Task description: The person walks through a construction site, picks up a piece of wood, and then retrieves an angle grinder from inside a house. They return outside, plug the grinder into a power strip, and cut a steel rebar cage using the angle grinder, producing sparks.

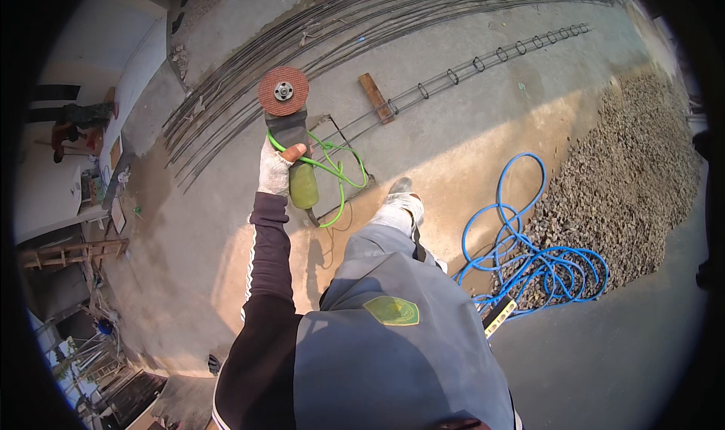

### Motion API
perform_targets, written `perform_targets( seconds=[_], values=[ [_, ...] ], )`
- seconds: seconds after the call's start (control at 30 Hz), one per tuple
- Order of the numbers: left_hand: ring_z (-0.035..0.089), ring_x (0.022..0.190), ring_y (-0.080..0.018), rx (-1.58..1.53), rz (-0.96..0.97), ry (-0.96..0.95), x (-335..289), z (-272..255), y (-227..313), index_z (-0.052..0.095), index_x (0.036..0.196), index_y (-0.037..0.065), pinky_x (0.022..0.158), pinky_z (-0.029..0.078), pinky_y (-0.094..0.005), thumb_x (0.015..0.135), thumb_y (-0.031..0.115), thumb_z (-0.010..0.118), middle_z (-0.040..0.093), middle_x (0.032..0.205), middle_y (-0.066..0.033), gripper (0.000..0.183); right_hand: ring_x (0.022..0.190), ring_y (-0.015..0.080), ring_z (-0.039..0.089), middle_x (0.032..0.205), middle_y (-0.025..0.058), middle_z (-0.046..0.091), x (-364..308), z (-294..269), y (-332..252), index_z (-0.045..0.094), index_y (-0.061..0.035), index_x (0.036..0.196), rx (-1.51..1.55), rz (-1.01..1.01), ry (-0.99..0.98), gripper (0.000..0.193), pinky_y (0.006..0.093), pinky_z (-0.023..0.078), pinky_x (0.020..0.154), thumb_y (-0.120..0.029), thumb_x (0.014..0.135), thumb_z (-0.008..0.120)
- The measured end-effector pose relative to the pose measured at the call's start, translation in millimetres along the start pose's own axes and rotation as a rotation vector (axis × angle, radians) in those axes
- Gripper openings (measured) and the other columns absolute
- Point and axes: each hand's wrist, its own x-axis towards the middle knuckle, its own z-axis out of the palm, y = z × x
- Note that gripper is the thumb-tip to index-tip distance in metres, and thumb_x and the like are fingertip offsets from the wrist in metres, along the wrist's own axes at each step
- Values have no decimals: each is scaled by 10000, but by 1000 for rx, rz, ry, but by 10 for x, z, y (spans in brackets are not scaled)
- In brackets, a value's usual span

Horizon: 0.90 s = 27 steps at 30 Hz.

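Note:
My left hand (275, 167), in a white fingerless glove with the thumb bare, is wrapped round an angle grinder (303, 186) held out ahead of me. The grinder has a green body, a dark head and a reddish-brown disc (284, 91) at its far end, facing up. Its bright green cord (341, 179) is looped beside the body and passes under my thumb. My right hand is out of view. Beyond the grinder, a long thin rebar cage (451, 75) with square ties lies on the concrete, near a short wooden block (377, 97).
Long loose rebars (317, 43) lie across the far floor. On the right are a gravel heap (634, 188) and a tangled blue hose or cable (540, 267), with a yellow-black socket strip (499, 316) nearby. Another person (74, 128) bends at far left, above wooden trestles (72, 253).

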Motion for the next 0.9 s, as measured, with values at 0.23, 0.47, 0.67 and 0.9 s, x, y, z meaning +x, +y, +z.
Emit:
perform_targets(
  seconds=[0.23, 0.47, 0.67, 0.9],
  values=[
    [721, 824, -269, 9, 112, 22, -158, -1709, 469, 566, 1222, -28, 699, 615, -390, 801, 190, 773, 697, 1023, -183, 518, 733, 223, 601, 883, 96, 633, -1359, 519, 1577, 527, -37, 1034, 28, 32, 73, 251, 372, 501, 663, 13, 800, 600],
    [724, 861, -276, 37, 74, -45, -146, -3448, 790, 546, 1248, -25, 740, 617, -395, 804, 166, 780, 695, 1051, -187, 538, 593, 206, 591, 788, 89, 621, -2965, 1464, 2320, 519, -29, 997, -5, 58, 104, 223, 355, 481, 507, -1, 797, 614],
    [712, 842, -256, -46, 15, -10, -36, -4517, 1020, 641, 1170, -73, 752, 605, -369, 839, 228, 762, 715, 996, -178, 463, 712, 235, 638, 866, 116, 662, -4022, 2304, 2967, 563, 20, 1109, -126, 57, 170, 346, 375, 547, 659, 34, 770, 631],
    [694, 758, -227, -66, 118, -145, 259, -5528, 1260, 655, 1156, -67, 700, 598, -339, 853, 286, 735, 725, 951, -170, 472, 759, 228, 658, 929, 111, 687, -5158, 3145, 4116, 591, 12, 1117, -110, 60, 117, 387, 354, 554, 683, 42, 736, 651]
  ],
)
